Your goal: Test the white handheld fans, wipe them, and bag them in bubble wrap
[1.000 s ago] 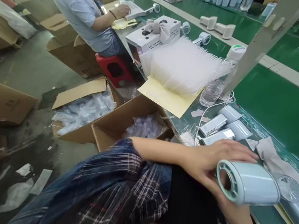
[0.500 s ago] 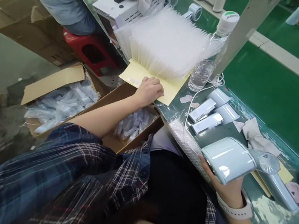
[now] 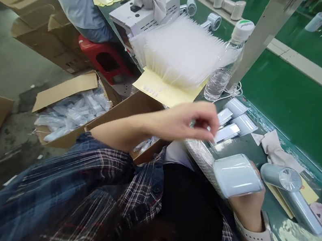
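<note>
Meanwhile, the right hand grips a pale blue housing (smooth, rigid plastic, likely light and slippery) by its underside above the bench edge; the left hand hovers with fingertips pinched.

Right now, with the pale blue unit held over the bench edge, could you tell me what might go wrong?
1. The right hand alone grips the pale blue unit at the bench edge; it could slip and fall.
2. The left hand pinches something too small to identify, which may drop into the open carton below.
3. The water bottle stands beside the white cable; a tug might topple it.
</note>
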`<state>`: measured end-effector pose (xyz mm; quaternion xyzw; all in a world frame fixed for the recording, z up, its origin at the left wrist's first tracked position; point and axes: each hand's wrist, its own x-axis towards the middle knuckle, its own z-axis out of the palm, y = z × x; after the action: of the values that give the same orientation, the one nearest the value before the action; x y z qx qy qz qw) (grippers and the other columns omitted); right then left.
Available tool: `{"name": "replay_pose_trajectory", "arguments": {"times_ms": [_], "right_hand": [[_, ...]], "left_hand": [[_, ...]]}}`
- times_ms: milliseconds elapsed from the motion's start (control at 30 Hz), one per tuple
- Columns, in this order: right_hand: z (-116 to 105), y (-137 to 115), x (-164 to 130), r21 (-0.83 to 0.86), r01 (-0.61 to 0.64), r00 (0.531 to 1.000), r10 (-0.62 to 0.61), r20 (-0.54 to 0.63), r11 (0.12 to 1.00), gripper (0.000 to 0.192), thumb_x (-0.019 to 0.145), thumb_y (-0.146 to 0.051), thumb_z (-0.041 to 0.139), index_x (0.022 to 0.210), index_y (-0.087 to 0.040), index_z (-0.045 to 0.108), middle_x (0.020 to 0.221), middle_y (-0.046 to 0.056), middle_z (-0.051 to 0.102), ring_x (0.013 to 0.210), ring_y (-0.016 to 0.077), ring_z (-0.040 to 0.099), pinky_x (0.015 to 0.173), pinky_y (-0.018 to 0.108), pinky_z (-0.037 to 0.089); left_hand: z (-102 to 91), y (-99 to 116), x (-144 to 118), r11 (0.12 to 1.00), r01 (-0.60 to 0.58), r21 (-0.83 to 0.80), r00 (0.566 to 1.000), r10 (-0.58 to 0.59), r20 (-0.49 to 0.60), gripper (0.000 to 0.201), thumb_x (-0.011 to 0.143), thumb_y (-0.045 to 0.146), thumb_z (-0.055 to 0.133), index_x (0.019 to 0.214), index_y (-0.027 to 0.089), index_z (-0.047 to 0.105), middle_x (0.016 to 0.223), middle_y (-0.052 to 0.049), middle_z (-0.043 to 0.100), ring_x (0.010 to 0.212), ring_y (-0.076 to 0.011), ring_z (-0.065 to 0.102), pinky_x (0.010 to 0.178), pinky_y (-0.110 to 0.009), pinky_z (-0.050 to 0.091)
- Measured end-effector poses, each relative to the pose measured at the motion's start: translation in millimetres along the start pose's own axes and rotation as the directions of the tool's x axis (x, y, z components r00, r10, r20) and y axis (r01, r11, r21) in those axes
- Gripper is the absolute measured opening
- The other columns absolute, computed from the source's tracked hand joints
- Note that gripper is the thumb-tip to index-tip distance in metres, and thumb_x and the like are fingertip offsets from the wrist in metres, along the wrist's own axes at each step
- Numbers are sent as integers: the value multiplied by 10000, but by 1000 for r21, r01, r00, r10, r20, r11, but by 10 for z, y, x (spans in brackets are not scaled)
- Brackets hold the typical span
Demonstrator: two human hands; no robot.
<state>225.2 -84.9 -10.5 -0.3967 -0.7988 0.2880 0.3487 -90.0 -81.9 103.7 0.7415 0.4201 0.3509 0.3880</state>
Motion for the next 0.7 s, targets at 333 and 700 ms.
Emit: {"name": "replay_pose_trajectory", "arguments": {"times_ms": [333, 700], "right_hand": [[-133, 97, -175, -106, 77, 990, -89, -108, 991, 374, 928, -351, 746, 1280, -245, 675, 1137, 130, 761, 1028, 341, 745, 894, 491, 616], [-156, -86, -75, 36, -229, 925, 229, -303, 973, 672, 752, -661, 917, 1155, -221, 609, 1078, 123, 670, 1196, 422, 678, 1117, 621, 505]], "left_hand": [[73, -664, 315, 766, 283, 578, 887, 20, -462, 110, 1005, 256, 748, 996, 183, 666, 1079, -105, 681, 1045, -267, 621, 974, -444, 527], [-432, -1021, 252, 421, 448, 789, 833, 125, -540, 90, 1048, 272, 683, 1010, 214, 740, 1217, -149, 739, 1229, -381, 645, 1032, -546, 513]]}}
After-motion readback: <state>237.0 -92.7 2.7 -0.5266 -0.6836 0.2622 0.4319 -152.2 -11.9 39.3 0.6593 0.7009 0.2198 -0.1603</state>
